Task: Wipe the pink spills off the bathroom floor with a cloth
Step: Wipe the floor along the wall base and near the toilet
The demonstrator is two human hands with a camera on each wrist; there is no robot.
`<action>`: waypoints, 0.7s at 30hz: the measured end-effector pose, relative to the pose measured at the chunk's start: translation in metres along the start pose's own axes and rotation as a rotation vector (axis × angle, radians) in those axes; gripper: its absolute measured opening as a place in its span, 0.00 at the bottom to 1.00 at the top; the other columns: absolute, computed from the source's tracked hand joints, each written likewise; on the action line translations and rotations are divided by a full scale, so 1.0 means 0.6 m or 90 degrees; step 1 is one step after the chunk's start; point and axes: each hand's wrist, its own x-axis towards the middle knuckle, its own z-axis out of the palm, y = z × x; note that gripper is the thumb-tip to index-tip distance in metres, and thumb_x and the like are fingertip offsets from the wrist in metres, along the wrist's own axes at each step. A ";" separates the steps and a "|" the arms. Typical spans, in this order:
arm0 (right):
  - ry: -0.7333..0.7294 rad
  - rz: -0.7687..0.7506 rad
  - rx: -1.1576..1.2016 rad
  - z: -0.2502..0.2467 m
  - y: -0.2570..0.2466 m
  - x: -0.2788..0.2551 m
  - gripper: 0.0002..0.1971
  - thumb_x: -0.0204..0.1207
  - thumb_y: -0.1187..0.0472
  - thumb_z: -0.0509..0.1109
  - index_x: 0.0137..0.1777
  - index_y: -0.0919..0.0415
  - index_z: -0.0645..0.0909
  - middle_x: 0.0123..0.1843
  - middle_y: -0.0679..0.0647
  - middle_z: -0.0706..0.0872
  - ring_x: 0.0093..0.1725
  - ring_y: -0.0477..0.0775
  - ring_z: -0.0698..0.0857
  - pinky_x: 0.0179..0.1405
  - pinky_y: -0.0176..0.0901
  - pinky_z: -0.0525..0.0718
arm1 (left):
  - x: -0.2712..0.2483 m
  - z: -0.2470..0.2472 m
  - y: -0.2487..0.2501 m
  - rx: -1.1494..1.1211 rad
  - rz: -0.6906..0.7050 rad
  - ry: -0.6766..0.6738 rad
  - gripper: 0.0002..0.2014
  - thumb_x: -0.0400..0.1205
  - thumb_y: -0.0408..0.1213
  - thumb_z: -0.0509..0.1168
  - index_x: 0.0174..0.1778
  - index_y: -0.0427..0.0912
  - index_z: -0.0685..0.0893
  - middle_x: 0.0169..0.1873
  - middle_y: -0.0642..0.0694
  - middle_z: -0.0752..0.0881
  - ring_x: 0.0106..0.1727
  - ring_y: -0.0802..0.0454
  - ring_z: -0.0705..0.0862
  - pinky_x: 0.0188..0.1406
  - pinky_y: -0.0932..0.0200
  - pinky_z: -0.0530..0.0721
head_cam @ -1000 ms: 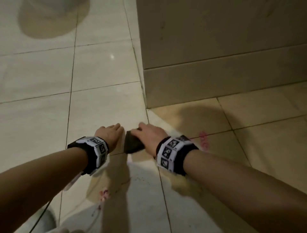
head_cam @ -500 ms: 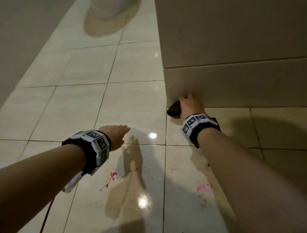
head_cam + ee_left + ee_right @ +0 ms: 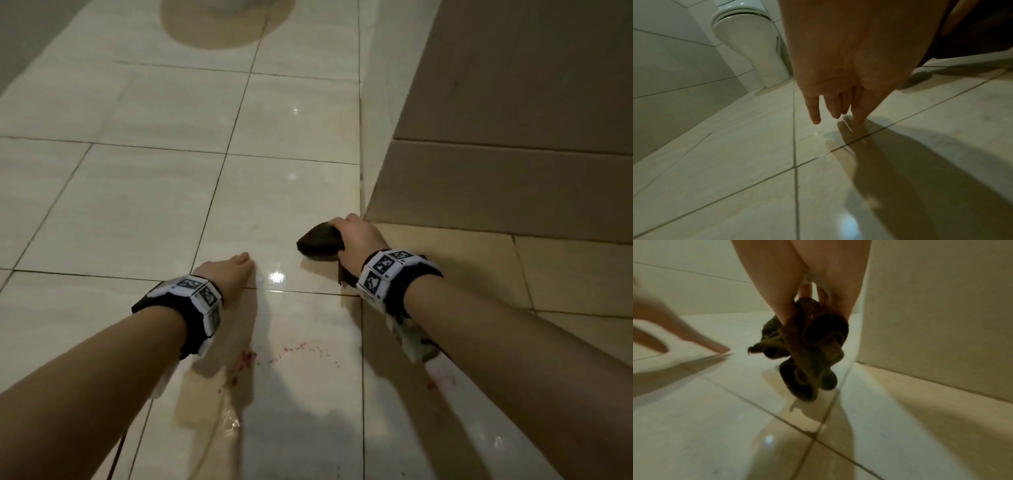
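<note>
My right hand (image 3: 356, 236) grips a bunched dark brown cloth (image 3: 319, 240), held just above the glossy floor beside the corner of a tiled wall. In the right wrist view the cloth (image 3: 812, 344) hangs in folds from my curled fingers, its lowest fold close to the tile. My left hand (image 3: 233, 269) stretches forward with straight fingers; in the left wrist view its fingertips (image 3: 858, 121) touch the floor. Pink spill specks (image 3: 250, 358) lie on the tile between my forearms, with a thinner trail (image 3: 301, 347) to their right. A fainter pink smear (image 3: 436, 383) shows beside my right forearm.
A tiled wall block (image 3: 496, 171) rises at the right, its corner next to the cloth. The toilet base (image 3: 752, 48) stands ahead on the left with a wall beside it. Beige floor tiles (image 3: 137, 192) stretch forward. A thin cable (image 3: 118, 448) trails under my left forearm.
My right hand has drawn the cloth back from the wall's foot and a little left. The left hand has hardly shifted. The view has tilted, bringing the pink specks between my forearms.
</note>
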 end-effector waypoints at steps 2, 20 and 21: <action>-0.009 -0.098 -0.009 0.017 -0.045 0.004 0.26 0.77 0.66 0.64 0.76 0.58 0.68 0.68 0.58 0.74 0.65 0.60 0.76 0.66 0.50 0.75 | -0.012 0.012 -0.033 -0.056 -0.052 0.045 0.30 0.86 0.32 0.48 0.84 0.50 0.48 0.83 0.55 0.48 0.78 0.46 0.67 0.72 0.56 0.68; -0.059 0.009 -0.101 0.067 0.041 -0.080 0.28 0.84 0.62 0.56 0.82 0.49 0.55 0.84 0.50 0.53 0.79 0.56 0.63 0.73 0.47 0.69 | 0.022 0.023 0.070 0.038 0.079 0.151 0.28 0.88 0.41 0.52 0.83 0.55 0.49 0.83 0.42 0.49 0.83 0.46 0.52 0.81 0.45 0.51; -0.070 0.014 -0.102 0.064 0.044 -0.088 0.28 0.84 0.63 0.55 0.83 0.49 0.54 0.85 0.50 0.52 0.79 0.56 0.62 0.73 0.47 0.69 | 0.027 0.022 0.071 0.054 0.086 0.165 0.28 0.88 0.43 0.52 0.83 0.55 0.49 0.82 0.40 0.52 0.82 0.44 0.56 0.80 0.46 0.55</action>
